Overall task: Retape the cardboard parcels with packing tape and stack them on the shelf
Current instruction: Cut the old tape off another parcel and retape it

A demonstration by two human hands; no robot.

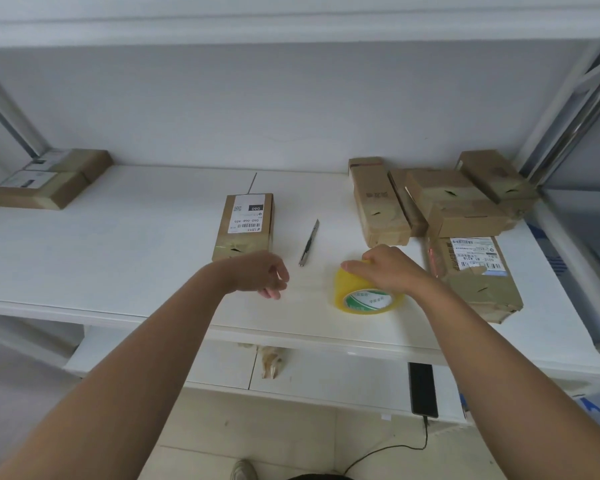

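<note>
A yellow roll of packing tape [352, 289] lies on the white shelf board [118, 258]. My right hand [387, 268] grips the roll from above. My left hand [262, 277] hovers left of it with loosely curled fingers, holding nothing, just in front of a narrow cardboard parcel [245, 225] with a white label. A utility knife [309, 242] lies between that parcel and the tape. A heap of several cardboard parcels [440, 199] sits at the right, with a labelled one [475, 275] nearest the front.
Two stacked parcels [49, 178] sit at the far left of the shelf. A lower shelf holds a dark phone [422, 389] with a cable. Metal uprights [568, 126] frame the right side. A shelf board runs overhead.
</note>
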